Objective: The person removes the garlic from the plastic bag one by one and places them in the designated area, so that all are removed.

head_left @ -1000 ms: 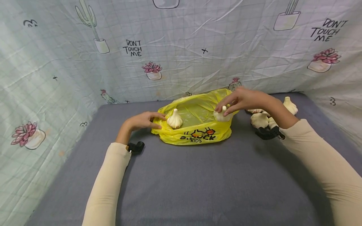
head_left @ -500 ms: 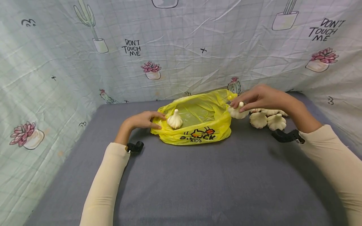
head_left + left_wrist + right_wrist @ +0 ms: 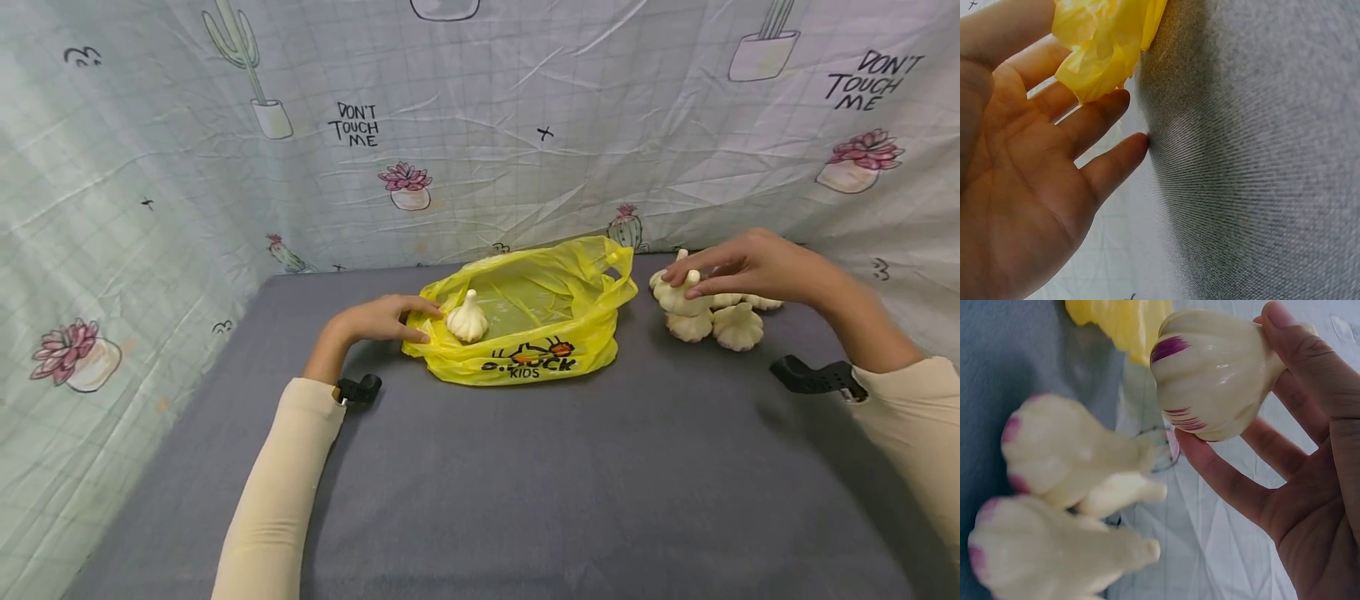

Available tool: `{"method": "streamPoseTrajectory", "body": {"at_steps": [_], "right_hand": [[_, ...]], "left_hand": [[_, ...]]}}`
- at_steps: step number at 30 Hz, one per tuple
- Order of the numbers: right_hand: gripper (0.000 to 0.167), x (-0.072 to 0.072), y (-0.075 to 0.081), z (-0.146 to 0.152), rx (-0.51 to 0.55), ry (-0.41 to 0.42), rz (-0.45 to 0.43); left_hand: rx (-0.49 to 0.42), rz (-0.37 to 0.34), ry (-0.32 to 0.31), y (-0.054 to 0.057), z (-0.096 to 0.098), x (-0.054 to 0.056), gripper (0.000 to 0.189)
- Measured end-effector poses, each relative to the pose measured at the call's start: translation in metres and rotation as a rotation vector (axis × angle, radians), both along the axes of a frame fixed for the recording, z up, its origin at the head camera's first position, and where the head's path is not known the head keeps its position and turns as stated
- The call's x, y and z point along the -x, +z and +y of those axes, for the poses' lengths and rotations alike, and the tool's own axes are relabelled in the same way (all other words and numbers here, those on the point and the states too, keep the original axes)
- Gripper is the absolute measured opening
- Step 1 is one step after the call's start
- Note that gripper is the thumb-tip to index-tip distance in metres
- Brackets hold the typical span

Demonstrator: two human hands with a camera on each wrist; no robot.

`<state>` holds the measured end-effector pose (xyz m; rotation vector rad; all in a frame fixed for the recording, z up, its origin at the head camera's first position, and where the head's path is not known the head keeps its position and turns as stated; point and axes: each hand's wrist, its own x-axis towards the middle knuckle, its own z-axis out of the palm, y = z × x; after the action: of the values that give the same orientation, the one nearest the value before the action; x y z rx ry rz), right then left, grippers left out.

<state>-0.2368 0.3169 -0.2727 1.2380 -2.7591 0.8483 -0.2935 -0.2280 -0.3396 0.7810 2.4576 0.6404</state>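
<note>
A yellow plastic bag point(image 3: 540, 358) lies on its base with its mouth facing up, printed with a duck and lettering. My left hand point(image 3: 378, 319) holds its left end, the yellow film point(image 3: 1100, 50) between thumb and fingers. One garlic bulb point(image 3: 467, 318) stands upright inside, close to that hand. To the right, my right hand point(image 3: 757, 265) grips another garlic bulb point(image 3: 1216, 375), cream with purple streaks, by thumb and fingertips. That bulb is just above a cluster of several garlic bulbs point(image 3: 738, 327), partly hiding them.
A grey cloth-covered table point(image 3: 495, 483) extends toward me. Behind it and at both sides hangs a pale printed curtain point(image 3: 480, 125). The bag's right handle loop point(image 3: 621, 262) stands up between the bag and the cluster.
My right hand has moved right, carrying its garlic bulb from the bag's right side to over the cluster. The left hand and the bulb in the bag stay nearly where they were.
</note>
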Motion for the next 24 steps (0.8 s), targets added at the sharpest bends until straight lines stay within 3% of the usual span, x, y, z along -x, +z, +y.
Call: {"method": "streamPoseTrajectory", "body": {"at_steps": [7,17,24], "right_hand": [[0.036,-0.012,-0.002,0.024,0.002,-0.107,0.067],[0.03,-0.027,-0.008,0.052,-0.025,-0.304,0.049],[0.028,-0.032,-0.013,0.067,-0.007,-0.357,0.104]], "left_hand": [[-0.023,-0.016,0.0,0.0,0.001,0.001,0.056],[-0.038,-0.058,0.043,0.002,0.003,-0.001,0.056],[-0.062,-0.064,0.051,0.0,-0.001,-0.001,0.055]]}}
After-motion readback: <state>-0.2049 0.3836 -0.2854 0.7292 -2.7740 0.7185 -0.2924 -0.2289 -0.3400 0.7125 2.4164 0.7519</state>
